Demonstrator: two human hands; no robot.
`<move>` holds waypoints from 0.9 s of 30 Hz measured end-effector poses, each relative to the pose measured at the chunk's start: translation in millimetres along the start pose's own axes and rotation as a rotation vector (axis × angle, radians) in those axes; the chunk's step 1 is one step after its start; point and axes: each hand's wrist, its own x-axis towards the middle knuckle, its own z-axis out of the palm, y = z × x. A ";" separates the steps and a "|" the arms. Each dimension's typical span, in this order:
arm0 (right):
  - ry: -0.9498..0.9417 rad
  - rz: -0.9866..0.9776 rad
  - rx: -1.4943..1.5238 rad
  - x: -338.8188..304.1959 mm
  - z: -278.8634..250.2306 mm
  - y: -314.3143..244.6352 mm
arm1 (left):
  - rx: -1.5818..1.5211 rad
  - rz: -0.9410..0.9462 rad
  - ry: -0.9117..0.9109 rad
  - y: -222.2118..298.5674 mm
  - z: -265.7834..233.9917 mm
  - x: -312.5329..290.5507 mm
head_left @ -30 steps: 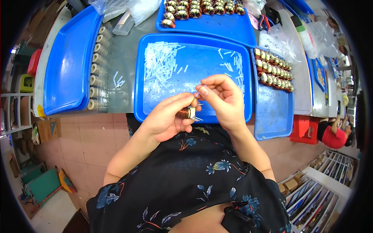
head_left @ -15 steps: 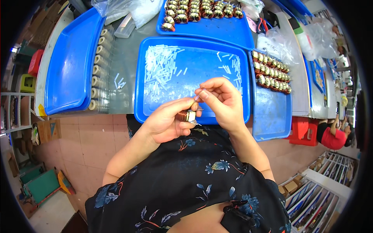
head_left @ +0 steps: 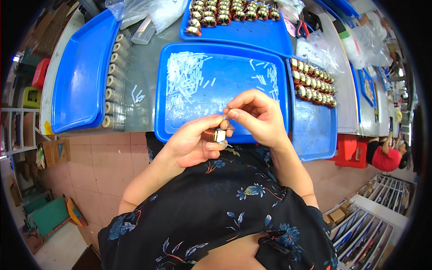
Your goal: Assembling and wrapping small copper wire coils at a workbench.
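Observation:
My left hand (head_left: 191, 141) is closed round a copper-wound coil (head_left: 213, 135) with a pale core part and thin wire leads sticking out. Over the near edge of a blue tray (head_left: 159, 114), my right hand (head_left: 260, 120) meets the left fingertips. Its thumb and index finger pinch a small white tube (head_left: 227, 115) at one of the coil's upper leads; the fingers partly hide it. Inside the tray, a heap of short white tubes (head_left: 183, 74) lies at the left, and a smaller scatter (head_left: 271, 76) at the right.
Finished-looking coils (head_left: 223, 11) stand in rows on a far blue tray; more coils (head_left: 312, 83) fill part of a right-hand tray (head_left: 315, 135). At left are stacked blue trays (head_left: 81, 72) and a row of pale spools (head_left: 109, 94). Red-handled pliers (head_left: 302, 29) lie far right.
My right fingertips have shifted slightly left and down along the lead. The left hand still holds the coil, nearly in the same place.

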 end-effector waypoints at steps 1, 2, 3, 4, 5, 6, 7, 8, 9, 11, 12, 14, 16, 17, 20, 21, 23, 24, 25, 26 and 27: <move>0.000 0.000 0.001 0.6 0.1 0.7 | 0.000 -0.001 0.001 0.2 -0.1 -0.2; -0.017 -0.009 0.000 1.4 0.3 2.0 | 0.022 0.020 0.010 0.3 -0.1 -0.5; -0.035 -0.018 -0.001 1.6 0.4 2.8 | 0.044 0.040 0.020 0.4 0.1 -0.6; -0.032 -0.018 0.000 1.0 0.2 2.5 | 0.044 0.037 0.020 0.5 0.4 -0.2; -0.024 -0.062 -0.059 1.1 0.2 2.0 | 0.073 0.076 -0.009 0.9 0.4 0.2; -0.016 -0.106 -0.118 1.2 0.0 1.1 | 0.101 0.116 -0.037 1.0 0.6 0.4; -0.015 -0.105 -0.117 1.5 -2.5 -1.0 | 0.101 0.115 -0.037 0.2 2.5 -0.6; -0.052 -0.198 -0.316 2.4 -6.8 -3.9 | 0.280 0.182 0.039 -1.4 6.0 -3.3; -0.091 -0.290 -0.514 2.5 -10.0 -6.8 | 0.458 0.249 0.115 -2.1 10.4 -5.4; -0.106 -0.273 -0.536 -0.8 -9.2 -13.7 | 0.810 0.378 0.157 -4.4 15.0 -6.3; -0.128 -0.321 -0.628 -2.3 -7.7 -18.5 | 1.008 0.457 0.182 -7.5 13.1 -6.7; -0.164 -0.424 -0.819 -7.3 -5.1 -23.2 | 1.113 0.508 0.243 -12.6 15.1 -5.0; -0.162 -0.444 -0.840 -12.6 -3.5 -21.6 | 1.334 0.640 0.337 -14.4 18.2 -4.8; -0.156 -0.467 -0.861 -14.9 -3.3 -19.6 | 1.331 0.640 0.339 -15.8 18.4 -4.0; -0.127 -0.403 -0.812 -18.6 -1.5 -16.1 | 1.381 0.729 0.345 -18.3 18.8 -1.5; -0.098 -0.356 -0.774 -18.9 -0.7 -15.3 | 1.399 0.753 0.356 -18.2 19.0 -0.6; -0.082 -0.296 -0.756 -18.2 1.9 -19.0 | 1.421 0.769 0.366 -19.4 19.0 1.5; -0.064 -0.237 -0.740 -18.1 3.4 -19.8 | 1.432 0.808 0.376 -21.0 18.1 3.0; -0.041 -0.257 -0.700 -15.7 4.0 -15.5 | 1.444 0.846 0.385 -21.8 16.9 3.6; -0.038 -0.255 -0.696 -13.9 2.9 -14.0 | 1.446 0.841 0.386 -21.8 15.4 3.9; -0.101 -0.324 -0.719 -12.6 1.5 -12.8 | 1.475 0.867 0.375 -21.4 14.0 4.1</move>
